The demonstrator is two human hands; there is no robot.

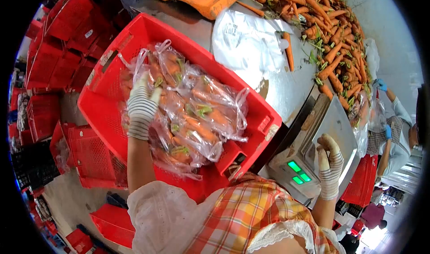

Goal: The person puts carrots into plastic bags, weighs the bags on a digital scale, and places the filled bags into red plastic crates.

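My left hand [142,108], in a striped knit glove, is inside the red crate [101,104] with its fingers closed on a bag of carrots [126,81] at the crate's left side. Part of that bag is hidden behind the hand. Several other clear bags of carrots [199,124], tied at the top, lie beside it in the crate. Over the near right side of the weighing scale [333,133], my right hand [329,166], gloved the same way, holds nothing; its fingers are slightly bent and apart. Green digits glow on the scale's display [299,172].
Loose carrots [331,43] are heaped along the metal table's [286,92] far right. A stack of clear plastic bags [246,41] lies beyond the crate, near an orange scoop [210,1]. Red crates [96,151] stand at left. A co-worker in blue gloves [380,84] works at far right.
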